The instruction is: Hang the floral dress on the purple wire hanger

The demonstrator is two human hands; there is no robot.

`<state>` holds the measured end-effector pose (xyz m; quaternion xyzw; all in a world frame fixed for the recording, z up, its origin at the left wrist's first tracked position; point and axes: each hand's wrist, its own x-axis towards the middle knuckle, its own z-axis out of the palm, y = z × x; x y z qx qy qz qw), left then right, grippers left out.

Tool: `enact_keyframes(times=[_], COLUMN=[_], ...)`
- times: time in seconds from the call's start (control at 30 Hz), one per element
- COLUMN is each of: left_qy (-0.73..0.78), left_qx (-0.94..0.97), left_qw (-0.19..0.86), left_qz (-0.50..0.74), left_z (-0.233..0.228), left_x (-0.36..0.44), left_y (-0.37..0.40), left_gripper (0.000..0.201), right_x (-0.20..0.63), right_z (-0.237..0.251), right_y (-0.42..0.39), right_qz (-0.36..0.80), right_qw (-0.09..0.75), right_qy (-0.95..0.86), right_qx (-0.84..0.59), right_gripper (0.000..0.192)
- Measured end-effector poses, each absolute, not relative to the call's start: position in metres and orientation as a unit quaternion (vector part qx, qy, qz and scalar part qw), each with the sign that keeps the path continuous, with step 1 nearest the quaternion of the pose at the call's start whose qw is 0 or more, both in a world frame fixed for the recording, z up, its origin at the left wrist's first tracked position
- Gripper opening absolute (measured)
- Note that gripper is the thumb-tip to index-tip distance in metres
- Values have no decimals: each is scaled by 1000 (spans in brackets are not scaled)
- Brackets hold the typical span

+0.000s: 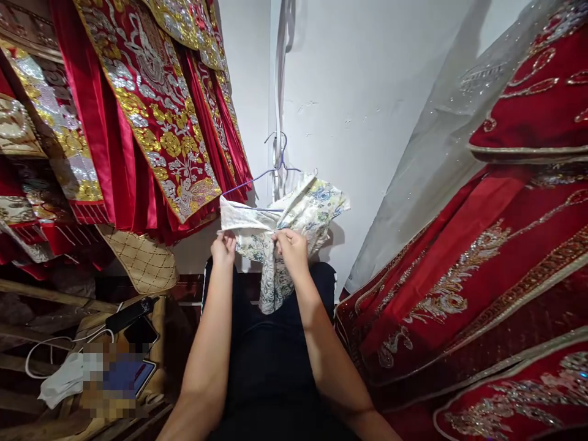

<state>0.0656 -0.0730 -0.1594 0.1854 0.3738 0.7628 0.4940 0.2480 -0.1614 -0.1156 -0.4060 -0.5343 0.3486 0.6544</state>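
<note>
A pale floral garment (316,205) hangs partly on a thin purple wire hanger (282,160) in front of me. Its lower part drapes down between my knees. At the garment's left side, my left hand (223,247) pinches the edge of the cloth below the hanger's left end. My right hand (291,246) is closed on the cloth near the garment's middle, thumb and fingers pressed together. The left arm of the hanger shows bare above the cloth, while its right part is mostly covered by the fabric.
Red embroidered garments (169,131) hang at the left, and red beaded dresses (468,269) with a sheer veil-like cloth (413,165) fill the right. A wooden chair (158,343) at lower left holds a black power bank (128,313), white cable (34,361) and phones. A white wall stands ahead.
</note>
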Motion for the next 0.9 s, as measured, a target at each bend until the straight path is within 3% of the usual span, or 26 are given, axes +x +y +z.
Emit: enact_keyframes(times=[0.13,0.3,0.43,0.63,0.73,0.83,0.9], left_qy=[375,310,247,248,258,307,371], left_qx=[192,271,484,610,632,674,664], left_qw=[507,515,459,360,415,522,507], left_qz=[752,752,703,661,602,422,406], left_z=[-192,-160,-125,-98,-98,-114,-129], left_x=[93,107,131,126,99,75,62], left_y=[-91,-108,-130,-132,-124,-127,-133], left_gripper=[7,12,19,23,30,28,26], right_x=[267,287,277,252,260,285,303], right_z=[-130,-146,-144,-123,-106,-83,-71], right_y=[-161,-157,-155,-165,-154,-125,-99], right_qz=[363,333,335,513,472,356,284], right_qw=[726,744,681,534,492,567,665], right_qy=[-425,-396,-499,-603,-656,-668,-616], right_qx=[-402,-423,-419,-298,-325,-325,-313], right_gripper=[24,31,37,39,28,16,20])
